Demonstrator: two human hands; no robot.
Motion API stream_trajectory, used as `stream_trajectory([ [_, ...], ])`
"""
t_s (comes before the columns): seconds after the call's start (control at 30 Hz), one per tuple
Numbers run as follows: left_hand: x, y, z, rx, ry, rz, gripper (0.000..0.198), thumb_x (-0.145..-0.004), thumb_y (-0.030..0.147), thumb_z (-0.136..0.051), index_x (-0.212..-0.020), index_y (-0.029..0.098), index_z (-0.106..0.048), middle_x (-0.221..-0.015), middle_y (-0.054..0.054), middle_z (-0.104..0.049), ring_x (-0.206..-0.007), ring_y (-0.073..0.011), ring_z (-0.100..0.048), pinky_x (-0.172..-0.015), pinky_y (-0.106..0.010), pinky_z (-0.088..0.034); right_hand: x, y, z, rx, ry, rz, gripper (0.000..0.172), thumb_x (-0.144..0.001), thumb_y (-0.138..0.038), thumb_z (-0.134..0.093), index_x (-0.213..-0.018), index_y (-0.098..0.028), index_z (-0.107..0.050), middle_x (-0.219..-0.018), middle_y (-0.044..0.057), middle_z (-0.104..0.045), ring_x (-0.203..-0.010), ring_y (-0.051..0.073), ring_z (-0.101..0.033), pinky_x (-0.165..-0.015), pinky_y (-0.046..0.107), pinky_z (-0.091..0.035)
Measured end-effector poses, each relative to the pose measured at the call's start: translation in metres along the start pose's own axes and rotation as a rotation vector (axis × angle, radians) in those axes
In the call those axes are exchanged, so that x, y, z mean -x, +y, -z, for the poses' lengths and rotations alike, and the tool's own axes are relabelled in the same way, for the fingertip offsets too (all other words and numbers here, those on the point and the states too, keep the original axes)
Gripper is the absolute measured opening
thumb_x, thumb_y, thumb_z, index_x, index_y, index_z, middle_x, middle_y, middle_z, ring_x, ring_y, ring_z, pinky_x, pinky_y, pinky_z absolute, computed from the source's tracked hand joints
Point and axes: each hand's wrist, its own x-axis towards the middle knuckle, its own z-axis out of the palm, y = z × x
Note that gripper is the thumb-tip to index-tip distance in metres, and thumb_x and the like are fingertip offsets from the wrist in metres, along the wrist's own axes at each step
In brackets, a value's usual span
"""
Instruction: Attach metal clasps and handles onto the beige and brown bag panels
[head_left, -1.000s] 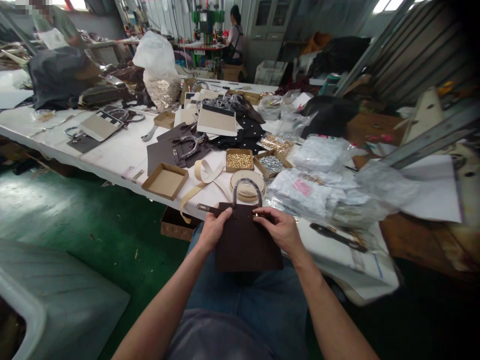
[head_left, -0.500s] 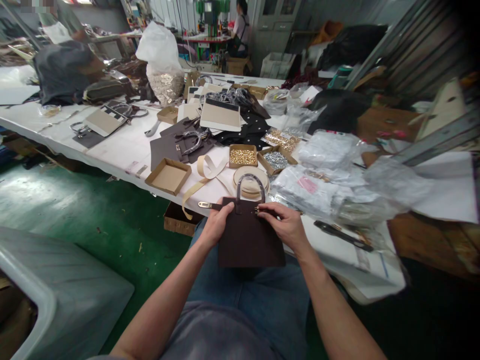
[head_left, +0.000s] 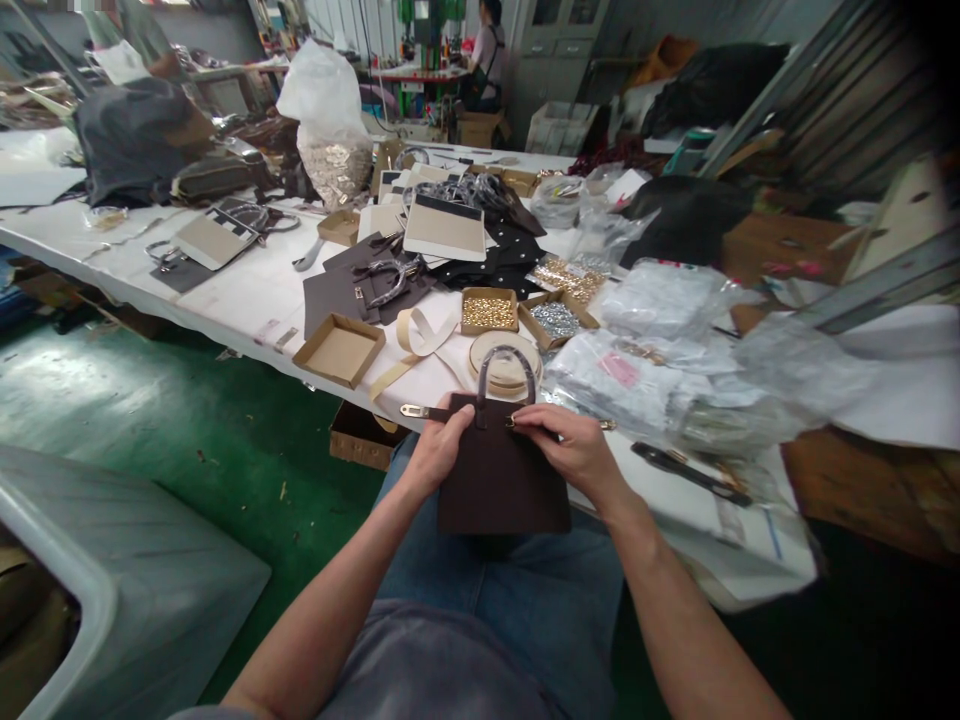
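Brown and flat, a bag panel [head_left: 504,485] hangs below and between a worker's fingers, its top edge running crosswise from hand to hand. At far left, a metal-tipped strap [head_left: 421,411] juts out beyond the left hand [head_left: 444,440], which clamps the panel's upper left corner, thumb on the front. Between the two sets of fingers, a wrapped handle [head_left: 507,353] arches upward. Nearer the right hand [head_left: 571,445], at its very fingertips, sits a small gold fitting [head_left: 511,421], pinched against the panel near its top edge; its long axis is too small to read. Right of those knuckles, another metal tip [head_left: 608,425] pokes out.
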Motion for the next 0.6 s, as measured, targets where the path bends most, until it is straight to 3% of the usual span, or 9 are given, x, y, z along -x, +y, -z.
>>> stream_trajectory([
  [0.27, 0.000, 0.008, -0.002, -0.022, -0.005, -0.020, 0.032, -0.105, 0.049, -0.072, -0.120, 0.022, -0.080, -0.109, -0.007, -0.078, -0.107, -0.0286, -0.069, -0.099, -0.036, -0.057, 0.006, -0.009, -0.003, 0.116, 0.020, 0.034, 0.023, -0.111, -0.027, -0.071, -0.128, -0.033, -0.085, -0.129, 0.007, -0.085, -0.119, 0.030, -0.082, -0.111, 0.053, -0.068],
  [0.6, 0.000, -0.002, -0.001, -0.058, -0.005, -0.026, 0.031, -0.108, 0.049, -0.071, -0.125, 0.024, -0.078, -0.116, -0.007, -0.078, -0.106, -0.0264, -0.070, -0.099, -0.036, -0.057, 0.010, 0.001, -0.008, 0.116, 0.022, 0.055, 0.022, -0.111, -0.027, -0.072, -0.127, -0.034, -0.085, -0.127, 0.004, -0.086, -0.116, 0.029, -0.084, -0.106, 0.050, -0.070],
])
